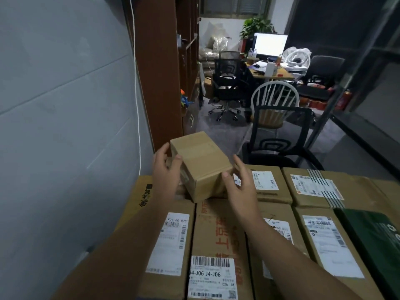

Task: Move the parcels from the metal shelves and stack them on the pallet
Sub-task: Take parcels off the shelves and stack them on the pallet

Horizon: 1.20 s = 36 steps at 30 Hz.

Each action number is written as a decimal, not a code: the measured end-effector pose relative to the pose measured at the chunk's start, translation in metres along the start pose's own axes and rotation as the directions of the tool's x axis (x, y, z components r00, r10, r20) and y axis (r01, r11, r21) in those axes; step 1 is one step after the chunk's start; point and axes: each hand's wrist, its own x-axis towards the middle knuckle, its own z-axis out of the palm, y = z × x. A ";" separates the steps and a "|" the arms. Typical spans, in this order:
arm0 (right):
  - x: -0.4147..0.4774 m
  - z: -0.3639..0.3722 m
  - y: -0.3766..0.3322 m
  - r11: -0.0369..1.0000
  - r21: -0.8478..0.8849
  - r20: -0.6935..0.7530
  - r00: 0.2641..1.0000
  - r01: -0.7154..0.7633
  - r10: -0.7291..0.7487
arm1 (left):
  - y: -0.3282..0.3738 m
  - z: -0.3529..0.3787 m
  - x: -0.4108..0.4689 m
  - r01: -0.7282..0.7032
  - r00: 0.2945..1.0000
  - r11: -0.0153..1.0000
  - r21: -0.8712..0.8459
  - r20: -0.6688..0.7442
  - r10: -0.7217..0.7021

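Head view: beside the grey wall (65, 105), the left hand (166, 172) lay against the left side of a small plain parcel (201, 163), fingers straight, thumb on its top, grip apart. That parcel sat skewed on the stacked labelled parcels (216, 234). The right hand (240, 187) was at its right corner, fingers spread, thumb touching, grip apart. A green parcel (372, 234) lay far right.

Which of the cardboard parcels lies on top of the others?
The small brown box between the left hand and the right hand. It alone sits above the layer of labelled parcels, which lie flat side by side.
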 end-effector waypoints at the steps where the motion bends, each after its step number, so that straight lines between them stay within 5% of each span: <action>1: -0.004 0.002 -0.001 1.000 -0.018 -0.014 1.000 0.007 -0.008 | -0.001 0.000 0.008 0.009 1.000 1.000 -0.009 0.006 -0.009; 11: -0.027 0.021 -0.008 0.997 -0.079 -0.065 0.998 -0.014 0.008 | -0.016 0.003 0.047 0.201 0.960 0.969 -0.144 0.227 -0.166; 21: -0.002 0.033 -0.015 0.998 -0.056 -0.008 1.000 -0.007 0.006 | -0.011 -0.019 0.025 0.093 0.993 0.978 -0.185 0.085 -0.078; 29: 0.021 0.037 -0.007 0.989 0.134 0.000 0.998 -0.067 0.068 | -0.014 -0.027 0.009 0.030 1.000 0.990 -0.135 0.009 -0.029; 36: 0.029 0.034 -0.008 0.993 0.093 0.068 0.995 -0.075 0.069 | -0.017 -0.027 -0.004 0.053 0.997 0.986 -0.156 0.061 -0.044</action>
